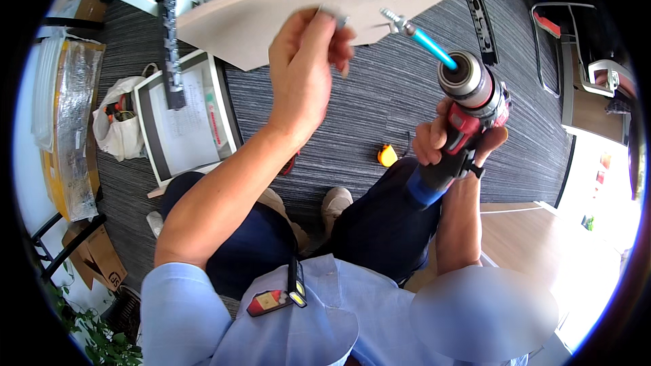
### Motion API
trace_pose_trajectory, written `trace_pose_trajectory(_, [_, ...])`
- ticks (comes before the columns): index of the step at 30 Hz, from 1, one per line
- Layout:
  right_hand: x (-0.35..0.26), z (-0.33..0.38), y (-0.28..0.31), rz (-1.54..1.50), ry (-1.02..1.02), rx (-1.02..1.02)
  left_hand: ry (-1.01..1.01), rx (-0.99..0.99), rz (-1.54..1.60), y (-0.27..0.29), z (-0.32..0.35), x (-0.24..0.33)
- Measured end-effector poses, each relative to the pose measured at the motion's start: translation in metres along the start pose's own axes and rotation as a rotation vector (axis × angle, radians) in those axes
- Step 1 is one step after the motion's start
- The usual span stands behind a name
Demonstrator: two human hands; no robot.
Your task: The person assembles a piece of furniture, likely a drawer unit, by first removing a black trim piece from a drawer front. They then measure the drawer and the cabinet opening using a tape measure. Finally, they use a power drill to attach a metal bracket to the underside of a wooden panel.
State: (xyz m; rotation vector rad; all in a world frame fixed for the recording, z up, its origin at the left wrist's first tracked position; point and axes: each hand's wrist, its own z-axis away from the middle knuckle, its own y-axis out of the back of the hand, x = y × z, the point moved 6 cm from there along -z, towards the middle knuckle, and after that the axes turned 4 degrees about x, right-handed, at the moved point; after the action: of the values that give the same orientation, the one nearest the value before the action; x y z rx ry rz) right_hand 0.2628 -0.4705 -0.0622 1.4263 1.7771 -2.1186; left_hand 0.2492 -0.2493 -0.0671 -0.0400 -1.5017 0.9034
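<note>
My right hand (453, 137) grips a red and black cordless drill (469, 105) fitted with a long blue bit (428, 43). A silver screw (392, 18) sits at the bit's tip, pointing at the pale wooden panel (291, 7). My left hand (306, 68) is raised next to the panel's edge, pinching a small silver metal part (333, 13) between thumb and fingers. A black perforated metal bracket (475, 7) hangs just behind the drill.
A second black perforated bracket (169, 34) hangs at the left. On the grey carpet lie a white framed board (183, 122), a yellow tape measure (386, 156), a white plastic bag (121, 125), a wrapped package (71, 129) and cardboard boxes (98, 257). A chair (576, 61) stands at the right.
</note>
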Motion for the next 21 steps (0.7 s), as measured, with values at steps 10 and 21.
trace_pose_trajectory(10, [0.068,0.035,0.150,-0.095,-0.203,0.261,0.737,0.286,-0.476,0.172,0.047,-0.206])
trace_pose_trajectory(21, [0.213,0.070,0.297,-0.041,-0.549,0.712,0.827,0.238,-0.504,0.203,0.049,-0.323])
